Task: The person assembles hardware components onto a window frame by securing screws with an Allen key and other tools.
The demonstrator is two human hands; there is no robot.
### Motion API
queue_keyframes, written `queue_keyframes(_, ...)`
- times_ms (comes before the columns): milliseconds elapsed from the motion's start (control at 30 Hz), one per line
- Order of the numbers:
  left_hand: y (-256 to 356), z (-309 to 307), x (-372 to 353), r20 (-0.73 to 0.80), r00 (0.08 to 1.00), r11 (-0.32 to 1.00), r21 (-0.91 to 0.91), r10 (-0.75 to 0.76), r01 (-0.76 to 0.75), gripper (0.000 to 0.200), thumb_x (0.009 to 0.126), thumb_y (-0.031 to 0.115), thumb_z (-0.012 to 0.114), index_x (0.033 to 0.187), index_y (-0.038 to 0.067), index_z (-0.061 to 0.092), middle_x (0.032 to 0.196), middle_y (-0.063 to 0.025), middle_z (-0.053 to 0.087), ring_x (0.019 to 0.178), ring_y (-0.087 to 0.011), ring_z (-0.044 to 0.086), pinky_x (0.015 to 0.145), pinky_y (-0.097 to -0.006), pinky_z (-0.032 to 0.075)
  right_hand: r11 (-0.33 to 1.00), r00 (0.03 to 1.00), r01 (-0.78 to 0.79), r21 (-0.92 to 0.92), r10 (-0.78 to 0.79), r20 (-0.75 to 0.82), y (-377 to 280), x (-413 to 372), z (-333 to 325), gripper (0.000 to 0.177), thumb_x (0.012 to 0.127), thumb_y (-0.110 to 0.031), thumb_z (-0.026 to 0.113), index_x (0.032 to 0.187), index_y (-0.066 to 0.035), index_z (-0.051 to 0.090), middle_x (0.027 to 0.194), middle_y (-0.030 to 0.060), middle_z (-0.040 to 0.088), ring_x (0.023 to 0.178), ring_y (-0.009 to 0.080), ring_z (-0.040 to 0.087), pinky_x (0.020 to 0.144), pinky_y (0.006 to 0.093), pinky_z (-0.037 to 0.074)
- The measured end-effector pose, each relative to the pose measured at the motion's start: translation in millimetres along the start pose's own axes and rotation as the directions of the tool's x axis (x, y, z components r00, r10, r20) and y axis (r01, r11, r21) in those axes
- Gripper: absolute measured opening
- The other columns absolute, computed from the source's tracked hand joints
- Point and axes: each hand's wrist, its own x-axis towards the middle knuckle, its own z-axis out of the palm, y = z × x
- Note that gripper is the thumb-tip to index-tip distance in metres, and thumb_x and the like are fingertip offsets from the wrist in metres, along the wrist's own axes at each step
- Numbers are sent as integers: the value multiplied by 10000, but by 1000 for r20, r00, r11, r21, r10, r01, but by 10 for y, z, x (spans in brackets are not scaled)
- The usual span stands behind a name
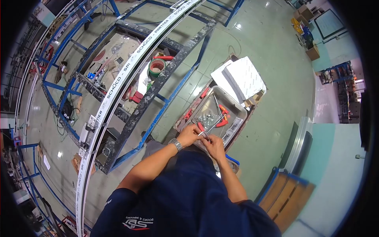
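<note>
My left hand (189,136), with a metal watch on the wrist, is closed in a pinch on a small silver piece (201,133). My right hand (214,146) meets it there, fingers pinched at the other end of the piece; I cannot tell its exact kind. A red handle-like part (200,126) shows right at the left fingertips. Both hands are over the near end of a grey plastic tray (238,109). Inside the tray lie a pile of small metal hardware (208,119), a red-and-orange tool (223,117) and a long thin metal rod (216,103).
White sheets (246,78) and a dark strip (233,83) lie past the tray. To the left, a long white-filmed profile (125,70) crosses a blue-and-black metal frame (167,79), with a roll of green tape (156,67) beneath. A wooden pallet (282,193) is at right.
</note>
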Motion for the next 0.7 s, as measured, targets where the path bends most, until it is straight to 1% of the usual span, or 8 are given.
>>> queue_keyframes(167, 18, -99, -33, -19, 994, 994, -1, -105, 105, 172, 808, 89, 791, 884, 33, 647, 813, -23, 668, 695, -98, 615, 634, -262, 502, 989, 988, 134, -69, -139, -67, -85, 27, 24, 252, 846, -219, 739, 947, 10, 702, 844, 177, 655, 764, 348, 639, 693, 415, 495)
queue_keyframes(267, 78, -95, -44, -36, 999, 984, 175, -32, 38, 170, 796, 147, 796, 832, 56, 657, 791, -15, 657, 691, -103, 592, 628, -282, 482, 987, 985, 146, -74, -151, -78, -10, 59, 74, 263, 859, -226, 736, 929, 25, 703, 821, 184, 653, 750, 331, 643, 705, 405, 500)
queue_keyframes(333, -332, -80, 147, -64, 989, 970, 215, 131, -115, 202, 775, 209, 807, 811, 68, 667, 778, -20, 649, 707, -119, 577, 630, -315, 467, 981, 983, 183, 59, -180, -43, 52, 112, 91, 250, 868, -215, 735, 933, 25, 710, 781, 187, 648, 718, 300, 645, 696, 392, 496)
queue_keyframes(367, -347, -63, 166, -87, 987, 964, 243, 134, -110, 233, 753, 223, 824, 822, 59, 674, 789, -36, 655, 751, -131, 589, 654, -333, 475, 977, 977, 208, 35, -206, -51, 127, 142, 114, 247, 867, -212, 741, 927, 26, 715, 719, 175, 626, 648, 258, 600, 642, 378, 466)
queue_keyframes(400, -252, -41, 113, -77, 994, 990, 119, 82, -72, 254, 740, 233, 835, 816, 48, 678, 769, -60, 657, 720, -141, 588, 646, -338, 479, 989, 989, 146, 20, -146, 2, 70, 125, 61, 257, 871, -223, 741, 910, 30, 713, 685, 155, 602, 608, 230, 541, 591, 372, 428)
queue_keyframes(500, -359, 35, 212, -119, 981, 947, 299, 155, -114, 241, 748, 224, 817, 813, 37, 678, 726, -95, 676, 683, -173, 638, 631, -351, 495, 983, 986, 167, -77, -166, 14, 229, 151, 66, 266, 881, -223, 729, 862, 40, 691, 662, 134, 599, 595, 163, 520, 570, 335, 429)
queue_keyframes(600, -276, 34, 163, -60, 990, 941, 321, 131, -105, 224, 771, 228, 777, 803, 36, 666, 712, -118, 689, 697, -223, 687, 634, -376, 512, 983, 984, 169, -70, -172, -45, 312, 133, 137, 230, 866, -169, 699, 803, 47, 647, 632, 114, 592, 584, 153, 522, 563, 330, 431)
queue_keyframes(700, -222, -2, 97, -15, 971, 919, 326, 238, -220, 299, 787, 280, 749, 866, 18, 629, 762, -137, 680, 715, -273, 691, 646, -396, 515, 986, 980, 147, -73, -155, -121, 183, 116, 180, 238, 836, -153, 662, 741, 51, 584, 617, 126, 579, 570, 169, 519, 562, 360, 436)
